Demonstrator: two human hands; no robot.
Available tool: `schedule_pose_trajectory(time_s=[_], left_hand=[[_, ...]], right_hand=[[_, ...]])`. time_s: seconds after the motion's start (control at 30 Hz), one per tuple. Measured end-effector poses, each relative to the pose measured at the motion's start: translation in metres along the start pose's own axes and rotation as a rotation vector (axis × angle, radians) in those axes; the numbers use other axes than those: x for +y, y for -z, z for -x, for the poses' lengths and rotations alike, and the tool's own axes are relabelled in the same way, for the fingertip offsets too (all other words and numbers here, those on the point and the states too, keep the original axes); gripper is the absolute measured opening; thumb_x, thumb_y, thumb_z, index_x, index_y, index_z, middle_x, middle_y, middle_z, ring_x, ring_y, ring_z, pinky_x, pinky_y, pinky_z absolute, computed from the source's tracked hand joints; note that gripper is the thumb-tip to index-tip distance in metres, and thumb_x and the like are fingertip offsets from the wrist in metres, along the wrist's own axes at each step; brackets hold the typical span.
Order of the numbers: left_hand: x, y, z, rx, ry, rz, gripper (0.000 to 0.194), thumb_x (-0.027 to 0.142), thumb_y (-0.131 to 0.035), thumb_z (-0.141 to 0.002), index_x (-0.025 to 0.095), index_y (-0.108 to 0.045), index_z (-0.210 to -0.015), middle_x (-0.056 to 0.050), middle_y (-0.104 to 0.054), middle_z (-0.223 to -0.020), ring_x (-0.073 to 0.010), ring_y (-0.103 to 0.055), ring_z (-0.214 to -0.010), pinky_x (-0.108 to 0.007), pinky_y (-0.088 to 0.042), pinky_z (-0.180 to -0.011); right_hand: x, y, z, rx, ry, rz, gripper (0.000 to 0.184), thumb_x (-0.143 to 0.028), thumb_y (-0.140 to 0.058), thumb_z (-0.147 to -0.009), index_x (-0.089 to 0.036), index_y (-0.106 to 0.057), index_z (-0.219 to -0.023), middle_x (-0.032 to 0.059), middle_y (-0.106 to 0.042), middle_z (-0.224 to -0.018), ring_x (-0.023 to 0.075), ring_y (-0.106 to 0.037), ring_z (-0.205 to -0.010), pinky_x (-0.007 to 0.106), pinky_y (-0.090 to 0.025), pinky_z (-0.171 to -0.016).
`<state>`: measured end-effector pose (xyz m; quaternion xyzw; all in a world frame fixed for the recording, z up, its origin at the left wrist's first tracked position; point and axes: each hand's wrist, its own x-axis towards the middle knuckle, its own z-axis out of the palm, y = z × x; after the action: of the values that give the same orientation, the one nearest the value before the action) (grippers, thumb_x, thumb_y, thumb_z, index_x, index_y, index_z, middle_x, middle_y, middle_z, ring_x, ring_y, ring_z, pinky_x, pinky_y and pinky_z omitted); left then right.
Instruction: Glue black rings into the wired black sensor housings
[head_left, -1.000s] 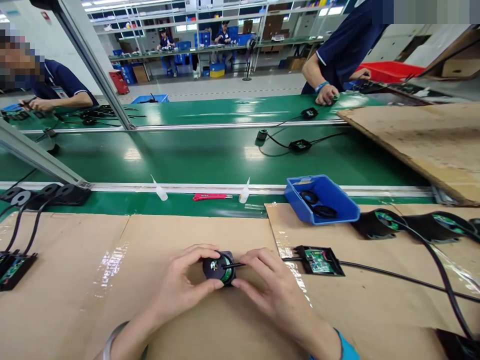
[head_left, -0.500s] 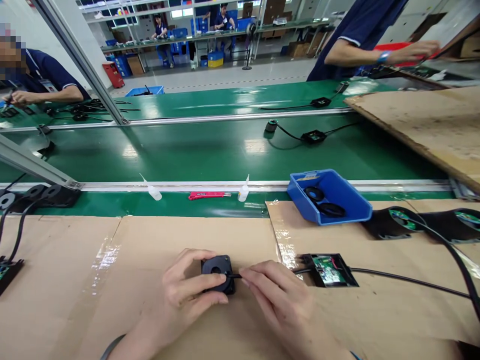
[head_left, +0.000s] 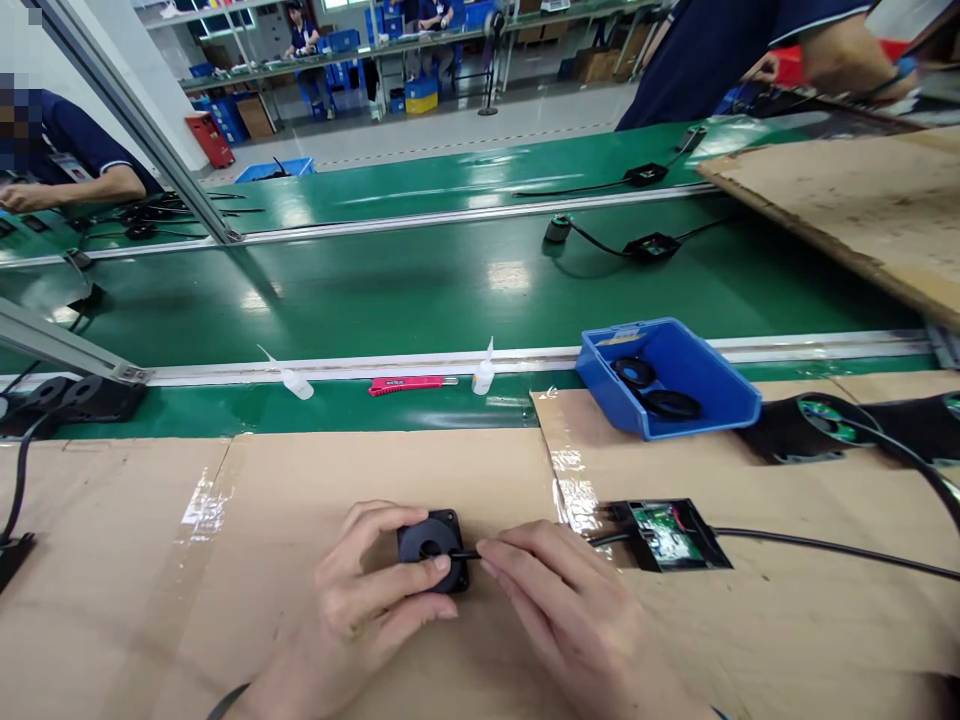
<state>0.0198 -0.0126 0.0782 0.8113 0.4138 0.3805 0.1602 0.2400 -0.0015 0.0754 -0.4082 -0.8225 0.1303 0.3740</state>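
Observation:
My left hand (head_left: pixel 371 595) grips a small black square housing with a round hole (head_left: pixel 430 545) on the cardboard-covered bench (head_left: pixel 262 530); thumb and fingers wrap round its sides. My right hand (head_left: pixel 570 610) pinches the thin black cable (head_left: pixel 466 553) where it leaves the housing's right side. That cable runs right to an open black case with a green circuit board (head_left: pixel 664 535), from which a thicker black cable (head_left: pixel 832 545) leads off to the right.
A blue bin (head_left: pixel 667 385) holding black round parts stands behind the board. Two small glue bottles (head_left: pixel 482 372) (head_left: pixel 294 378) and a red utility knife (head_left: pixel 409 384) lie by the green conveyor (head_left: pixel 450 290). Other workers stand across the belt. More black units sit at far left and right.
The housing was turned over: its green inside showed a second ago, now the closed black face with the hole is up. The view has tilted down slightly; the worker opposite has moved right.

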Motion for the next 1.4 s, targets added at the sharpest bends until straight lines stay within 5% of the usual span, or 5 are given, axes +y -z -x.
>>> schedule_pose_trajectory(time_s=[0.27, 0.6, 0.83, 1.13, 1.4], left_hand=[[0.003, 0.0, -0.004, 0.018, -0.045, -0.102, 0.012, 0.025, -0.065, -0.091, 0.019, -0.073, -0.098, -0.012, -0.065, -0.11, -0.0237, -0.059, -0.102, -0.039, -0.059, -0.078], [0.013, -0.001, -0.011, -0.035, -0.149, -0.439, 0.008, 0.019, -0.062, -0.093, 0.021, -0.069, -0.091, -0.007, -0.071, -0.108, -0.0241, -0.06, -0.105, -0.049, -0.048, -0.098], [0.016, -0.004, -0.009, -0.136, -0.162, -0.473, 0.023, 0.04, -0.063, -0.092, 0.017, -0.067, -0.09, -0.013, -0.072, -0.107, -0.029, -0.063, -0.11, -0.058, -0.038, -0.111], [0.01, -0.011, 0.004, -0.04, -0.238, -0.537, 0.012, 0.009, -0.06, -0.086, 0.017, -0.066, -0.094, -0.016, -0.073, -0.111, -0.0307, -0.065, -0.117, -0.063, -0.024, -0.117], [0.002, -0.014, -0.001, 0.026, -0.239, -0.429, 0.018, 0.004, -0.052, -0.084, 0.014, -0.063, -0.095, -0.014, -0.075, -0.1, -0.0233, -0.068, -0.111, -0.053, -0.026, -0.12]], right_hand=[[0.001, 0.0, 0.0, 0.016, 0.015, 0.023, 0.028, -0.004, -0.046, -0.093, -0.018, -0.069, -0.099, 0.0062, -0.069, -0.086, 0.0154, -0.064, -0.074, 0.028, -0.055, -0.065], [0.001, 0.005, -0.001, -0.014, 0.019, 0.047, 0.031, -0.002, -0.044, -0.092, -0.018, -0.069, -0.1, 0.0061, -0.071, -0.089, 0.0161, -0.065, -0.076, 0.028, -0.055, -0.066], [-0.003, 0.008, -0.005, -0.018, 0.023, 0.067, 0.031, -0.004, -0.044, -0.09, -0.018, -0.069, -0.102, 0.0067, -0.073, -0.093, 0.0181, -0.065, -0.082, 0.032, -0.055, -0.071], [-0.014, 0.0, 0.004, 0.003, 0.311, 0.115, 0.029, -0.002, -0.044, -0.09, -0.016, -0.07, -0.086, 0.0054, -0.077, -0.095, 0.0163, -0.066, -0.07, 0.028, -0.052, -0.061], [-0.02, -0.023, 0.01, 0.071, 0.27, 0.3, 0.037, -0.002, -0.038, -0.094, -0.016, -0.07, -0.082, 0.0052, -0.078, -0.089, 0.0153, -0.066, -0.065, 0.029, -0.05, -0.063]])
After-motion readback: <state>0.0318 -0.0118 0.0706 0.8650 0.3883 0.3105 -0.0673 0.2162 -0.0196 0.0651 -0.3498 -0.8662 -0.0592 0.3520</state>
